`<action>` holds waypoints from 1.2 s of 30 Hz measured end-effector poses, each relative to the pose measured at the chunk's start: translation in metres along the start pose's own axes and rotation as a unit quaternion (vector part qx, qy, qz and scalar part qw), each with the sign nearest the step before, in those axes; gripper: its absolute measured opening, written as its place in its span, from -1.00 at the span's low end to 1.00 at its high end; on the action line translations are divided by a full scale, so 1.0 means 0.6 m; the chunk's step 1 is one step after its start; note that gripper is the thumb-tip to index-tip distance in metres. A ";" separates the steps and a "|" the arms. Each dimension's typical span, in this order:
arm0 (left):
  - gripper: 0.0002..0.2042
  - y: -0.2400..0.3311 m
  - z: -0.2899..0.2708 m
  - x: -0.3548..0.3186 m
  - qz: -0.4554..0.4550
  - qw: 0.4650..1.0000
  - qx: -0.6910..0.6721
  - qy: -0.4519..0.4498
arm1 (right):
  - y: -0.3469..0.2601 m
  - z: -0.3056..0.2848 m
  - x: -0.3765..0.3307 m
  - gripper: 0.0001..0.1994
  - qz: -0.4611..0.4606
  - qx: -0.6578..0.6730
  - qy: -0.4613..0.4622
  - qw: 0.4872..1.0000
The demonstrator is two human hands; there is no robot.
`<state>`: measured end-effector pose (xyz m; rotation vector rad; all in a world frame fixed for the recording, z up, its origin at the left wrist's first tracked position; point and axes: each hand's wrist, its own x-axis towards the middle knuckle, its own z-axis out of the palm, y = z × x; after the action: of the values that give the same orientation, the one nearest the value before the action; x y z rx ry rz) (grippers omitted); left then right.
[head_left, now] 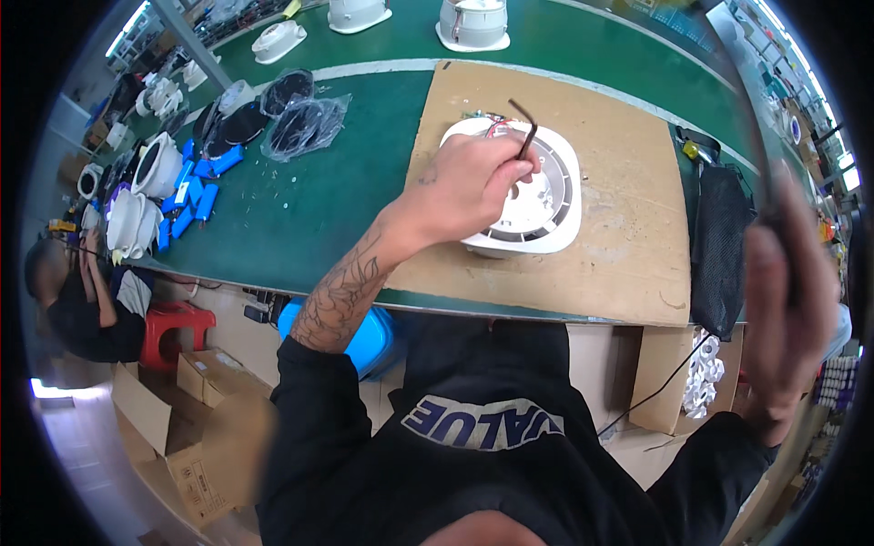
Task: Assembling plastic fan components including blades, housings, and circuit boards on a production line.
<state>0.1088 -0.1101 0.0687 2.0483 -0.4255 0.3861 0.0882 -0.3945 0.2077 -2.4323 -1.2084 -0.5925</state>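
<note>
Black sweatshirt cloth, matte and soft, with a pale printed panel across the chest, lies nearest the camera. The right hand is raised at the right edge and motion-blurred; thumb and fingers flank a dark area, and whether they are closed on an object cannot be told. The left hand is closed: thumb and index finger pinch a hex key, a thin, dark metal rod with an angled upper end.

Below the left hand is the housing, located on a flat sheet of brown cardboard with a scuffed surface. The housing is white, smooth and plastic-looking, with a rounded-square outer flange. A circular gray ring, divided by short light ribs, surrounds a bright white central plate with a small dark hole. Thin wires, one red, show at its far edge. The hand hides part of the near-left side.

Beneath the cardboard, the bench top is smooth and green. A black mesh bag lies limp beside the cardboard's right edge.
</note>
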 end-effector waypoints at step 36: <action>-0.87 -0.007 0.000 -0.001 0.021 0.999 0.008 -0.027 | 0.029 0.006 -0.009 -0.59 0.167 0.022 -0.032 0.985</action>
<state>0.1104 -0.1084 0.0653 2.0725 -0.5010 0.3616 0.1000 -0.4062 0.1996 -2.5541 -0.7977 -0.3879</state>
